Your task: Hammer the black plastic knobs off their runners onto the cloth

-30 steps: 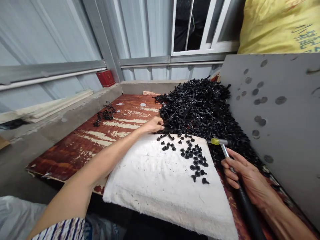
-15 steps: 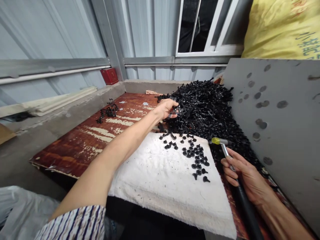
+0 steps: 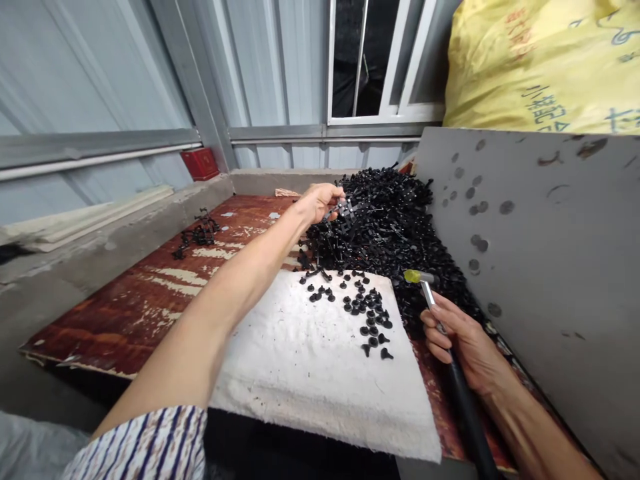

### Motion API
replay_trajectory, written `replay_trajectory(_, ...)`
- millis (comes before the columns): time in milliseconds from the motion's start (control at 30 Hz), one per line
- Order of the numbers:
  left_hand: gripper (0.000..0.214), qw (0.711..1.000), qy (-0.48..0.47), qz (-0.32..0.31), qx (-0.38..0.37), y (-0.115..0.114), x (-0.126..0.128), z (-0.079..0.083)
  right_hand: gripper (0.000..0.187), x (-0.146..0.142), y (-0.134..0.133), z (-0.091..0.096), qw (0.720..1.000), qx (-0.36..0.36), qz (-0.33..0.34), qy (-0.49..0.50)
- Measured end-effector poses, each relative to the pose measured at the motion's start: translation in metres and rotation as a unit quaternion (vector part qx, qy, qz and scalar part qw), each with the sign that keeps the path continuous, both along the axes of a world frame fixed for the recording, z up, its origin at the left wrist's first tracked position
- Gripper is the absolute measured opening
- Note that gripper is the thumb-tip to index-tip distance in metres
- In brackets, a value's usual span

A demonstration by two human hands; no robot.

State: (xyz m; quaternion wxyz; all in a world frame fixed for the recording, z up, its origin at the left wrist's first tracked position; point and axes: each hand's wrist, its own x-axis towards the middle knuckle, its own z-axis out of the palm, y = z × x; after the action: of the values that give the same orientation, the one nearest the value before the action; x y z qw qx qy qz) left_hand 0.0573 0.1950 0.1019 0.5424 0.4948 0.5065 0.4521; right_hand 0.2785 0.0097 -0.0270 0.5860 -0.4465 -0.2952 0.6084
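Observation:
My left hand (image 3: 324, 202) is reached out at the left edge of a big heap of small black plastic parts (image 3: 385, 220). Its fingers are closed on a black plastic piece (image 3: 345, 208) with several thin branches, whose exact kind I cannot make out. In my right hand (image 3: 457, 333) is a small hammer (image 3: 427, 288), gripped by its shaft, with a yellow face on its head and a long black handle. Between the hands lies a white cloth (image 3: 300, 347), with several loose black round-based parts (image 3: 370, 313) scattered over its right half.
A worn red-brown board (image 3: 125, 300) carries the cloth and heap. A few black branched pieces (image 3: 200, 233) lie at its far left. A grey panel (image 3: 540, 267) stands along the right, with a yellow sack (image 3: 525, 67) behind it. A red box (image 3: 200, 163) sits in the back corner.
My view has turned slightly right, so the scene has shifted left. My left hand has lifted a little at the heap with the black piece in it. My right hand keeps the hammer.

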Motion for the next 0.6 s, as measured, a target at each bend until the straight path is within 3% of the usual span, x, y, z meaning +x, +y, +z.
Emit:
replay_trajectory(133,0.020,0.995,-0.040,-0.082,-0.031,-0.053,-0.002,-0.007,0.041,-0.001,-0.005,0.005,1.000,0.012,0.023,0.002)
replay_trajectory(333,0.019,0.985,-0.069,-0.118,-0.108,-0.137,0.006,-0.035,0.044,-0.030,-0.022,0.024,0.995,0.011,0.102,-0.017)
replay_trajectory(467,0.018,0.978,-0.084,-0.138,-0.134,-0.166,0.003,-0.052,0.040,-0.054,-0.027,0.031,0.989,0.025,0.134,-0.053)
replay_trajectory(600,0.015,0.970,-0.116,-0.154,-0.150,-0.178,-0.015,-0.065,0.036,-0.070,-0.031,0.026,0.987,0.034,0.131,-0.081)
